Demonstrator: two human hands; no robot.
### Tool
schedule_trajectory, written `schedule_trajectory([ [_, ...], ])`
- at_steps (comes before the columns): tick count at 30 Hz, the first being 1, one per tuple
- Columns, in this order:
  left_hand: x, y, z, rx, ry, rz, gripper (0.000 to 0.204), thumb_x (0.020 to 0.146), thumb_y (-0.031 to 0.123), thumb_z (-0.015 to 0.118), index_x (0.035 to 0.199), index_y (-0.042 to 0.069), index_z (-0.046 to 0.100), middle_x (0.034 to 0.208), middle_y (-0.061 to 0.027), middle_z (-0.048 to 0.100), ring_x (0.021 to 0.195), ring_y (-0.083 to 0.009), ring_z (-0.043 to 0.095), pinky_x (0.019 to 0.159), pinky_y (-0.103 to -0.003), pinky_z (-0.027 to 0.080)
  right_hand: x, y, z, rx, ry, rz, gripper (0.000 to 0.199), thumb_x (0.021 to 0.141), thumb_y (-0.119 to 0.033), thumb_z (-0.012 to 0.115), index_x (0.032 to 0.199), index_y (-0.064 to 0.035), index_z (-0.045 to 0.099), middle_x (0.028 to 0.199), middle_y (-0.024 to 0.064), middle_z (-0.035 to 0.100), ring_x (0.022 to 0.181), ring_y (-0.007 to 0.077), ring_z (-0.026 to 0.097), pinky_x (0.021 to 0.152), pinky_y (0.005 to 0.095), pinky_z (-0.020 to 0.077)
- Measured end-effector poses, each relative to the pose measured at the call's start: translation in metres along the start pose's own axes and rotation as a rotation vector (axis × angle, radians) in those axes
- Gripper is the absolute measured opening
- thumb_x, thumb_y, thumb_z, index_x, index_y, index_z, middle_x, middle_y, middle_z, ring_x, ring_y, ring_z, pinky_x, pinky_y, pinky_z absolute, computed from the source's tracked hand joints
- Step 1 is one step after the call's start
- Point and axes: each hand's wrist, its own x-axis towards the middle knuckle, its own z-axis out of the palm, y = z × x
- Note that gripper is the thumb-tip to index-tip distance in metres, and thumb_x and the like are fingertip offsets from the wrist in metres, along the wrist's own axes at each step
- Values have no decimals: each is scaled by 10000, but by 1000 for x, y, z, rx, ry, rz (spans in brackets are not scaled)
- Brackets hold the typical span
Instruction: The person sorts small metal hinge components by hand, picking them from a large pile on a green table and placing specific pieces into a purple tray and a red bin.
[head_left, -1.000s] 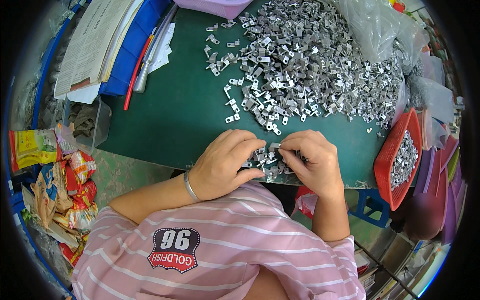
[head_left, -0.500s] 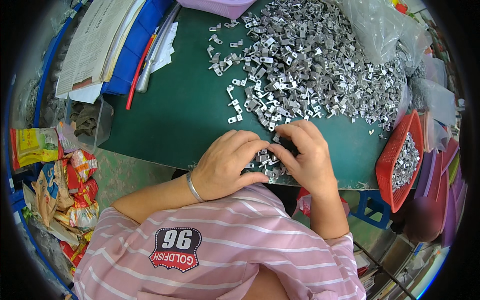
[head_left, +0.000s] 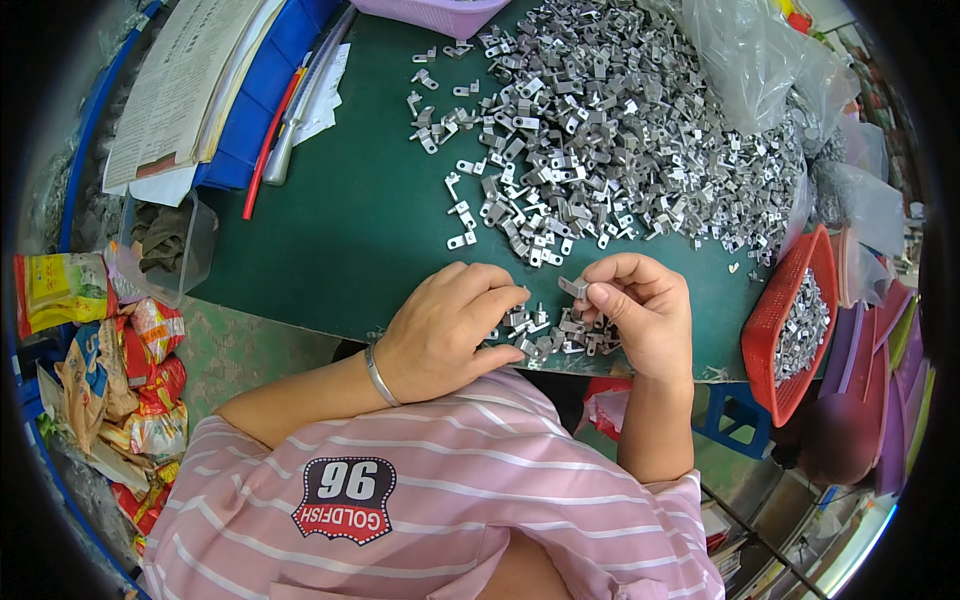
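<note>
Between the thumb and fingers of my right hand [head_left: 645,310] is a small bent metal bracket [head_left: 573,288], held just above the table. My left hand [head_left: 452,322] rests at the table's near edge, its thumb and fingers apart and curved beside a small group of loose metal brackets [head_left: 545,338]. Nothing shows between the left fingers. Beyond both hands spreads a large heap of the same silvery brackets [head_left: 620,130], with holes in their flat tabs. A few brackets lie scattered at the heap's left side.
A red plastic basket [head_left: 755,335] of small metal parts stands at the table's right edge. Clear plastic bags [head_left: 755,60] lie at the far right. At left are a blue bin [head_left: 235,150], a red stick [head_left: 270,150] and a clear tub with cloth [head_left: 205,245].
My right hand has moved right, away from the left hand, and now holds up a bracket. More of the small group of brackets shows between the hands. The left hand has barely moved.
</note>
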Motion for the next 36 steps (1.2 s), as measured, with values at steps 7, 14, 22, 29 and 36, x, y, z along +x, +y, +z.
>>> schedule_trajectory([
  [7,1,1,-1,-6,7,-12,626,628,174,866,1179,32,605,1089,-115,593,905,-301,576,798,-394,480,-4,-2,1,-4,-94,-13,118,878,27,699,991,45,673,858,92,704,736,121,662,655,238,520],
  [14,1,1,0,6,0,1,599,623,171,869,1151,27,626,1077,-118,604,898,-300,584,793,-389,485,13,9,22,-1047,109,-516,144,764,-4,734,894,-19,673,830,96,608,791,326,602,698,412,495],
  [22,1,1,-1,7,1,-6,574,623,166,866,1130,23,637,1070,-113,605,911,-297,586,801,-387,487,17,5,19,-1256,72,-598,90,797,-36,708,847,-43,633,805,88,590,772,304,597,661,417,458],
  [29,1,1,0,-1,10,-6,562,628,171,863,1123,22,641,1066,-110,606,923,-300,588,811,-392,487,16,7,21,-1103,47,-521,84,805,-41,702,851,-44,632,802,90,589,772,304,595,663,415,439],
  [36,1,0,0,-16,9,-9,571,626,178,866,1130,34,640,1071,-111,605,925,-304,588,815,-396,486,16,0,16,-1089,35,-445,106,802,-22,711,898,-11,666,793,111,603,746,299,603,653,379,457],
])
